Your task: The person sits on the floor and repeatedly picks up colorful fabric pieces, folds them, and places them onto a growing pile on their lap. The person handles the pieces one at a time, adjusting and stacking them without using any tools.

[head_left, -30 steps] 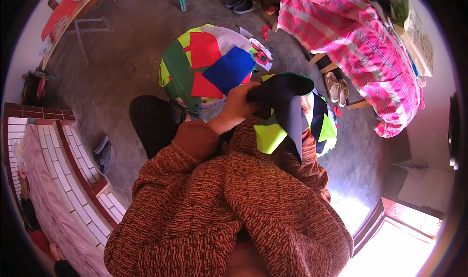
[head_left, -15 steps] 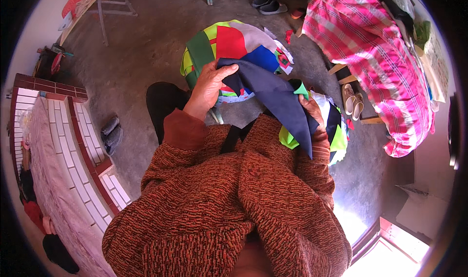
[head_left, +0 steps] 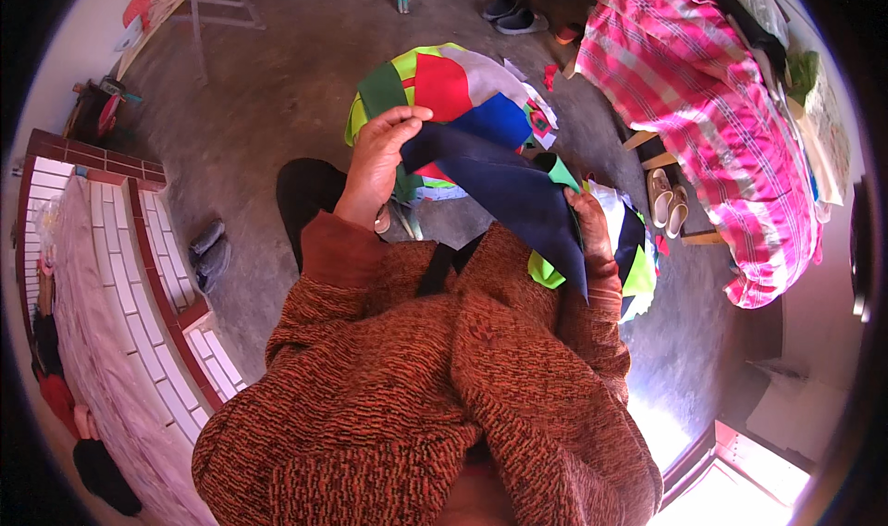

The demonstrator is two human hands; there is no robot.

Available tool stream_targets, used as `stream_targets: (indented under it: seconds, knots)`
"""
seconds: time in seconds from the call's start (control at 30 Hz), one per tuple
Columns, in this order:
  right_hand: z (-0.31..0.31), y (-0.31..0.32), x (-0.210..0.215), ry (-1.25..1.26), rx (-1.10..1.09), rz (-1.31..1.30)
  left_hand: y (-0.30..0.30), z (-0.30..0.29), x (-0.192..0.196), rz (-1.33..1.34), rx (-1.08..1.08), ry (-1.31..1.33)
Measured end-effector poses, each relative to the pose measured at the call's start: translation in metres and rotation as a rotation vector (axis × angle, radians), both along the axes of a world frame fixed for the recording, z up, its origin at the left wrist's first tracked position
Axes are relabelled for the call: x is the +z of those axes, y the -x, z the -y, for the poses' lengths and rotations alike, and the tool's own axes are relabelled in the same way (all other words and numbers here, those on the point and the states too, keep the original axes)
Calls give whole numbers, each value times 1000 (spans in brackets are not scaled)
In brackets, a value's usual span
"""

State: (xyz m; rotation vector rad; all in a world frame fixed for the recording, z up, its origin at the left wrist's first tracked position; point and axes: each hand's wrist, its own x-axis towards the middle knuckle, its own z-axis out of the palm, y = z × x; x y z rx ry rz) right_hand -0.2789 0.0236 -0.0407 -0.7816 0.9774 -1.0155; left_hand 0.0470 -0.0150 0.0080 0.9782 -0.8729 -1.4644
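Concrete floor (head_left: pixel 277 82) throughout. Pink plaid cloth (head_left: pixel 712 110) draped over furniture at 2 o'clock. Pair of dark shoes (head_left: pixel 511 12) at 12, pale sandals (head_left: pixel 666 202) at 3 beside a wooden leg. Grey shoes (head_left: pixel 208 248) at 9, next to a white-tiled ledge with dark red trim (head_left: pixel 120 276) running 9 to 7. Table with metal frame (head_left: pixel 199 8) at 11. Bright doorway (head_left: pixel 740 480) at 5.

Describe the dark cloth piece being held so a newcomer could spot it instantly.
Start at the pink plaid blanket, then look left to the multicoloured pile of fabric pieces. Stretched between the left hand and right hand is the navy blue cloth, plain and darkest.
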Motion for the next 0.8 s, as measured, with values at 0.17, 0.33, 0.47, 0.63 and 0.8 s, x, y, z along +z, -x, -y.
stream_targets:
  seconds: [0.17,0.33,0.47,0.63,0.8]
  knots:
    - [-6,-22,23,76,-69,76,5,-8,6,363,-115,117]
    - [-5,-21,17,44,-132,125,15,-6,4,584,-27,272]
    - [-4,-20,10,12,-190,179,18,-11,10,753,5,334]
    - [3,-4,-20,104,-222,149,23,-9,0,831,155,542]
    - [-10,-18,19,84,-247,85,28,-17,16,778,284,454]
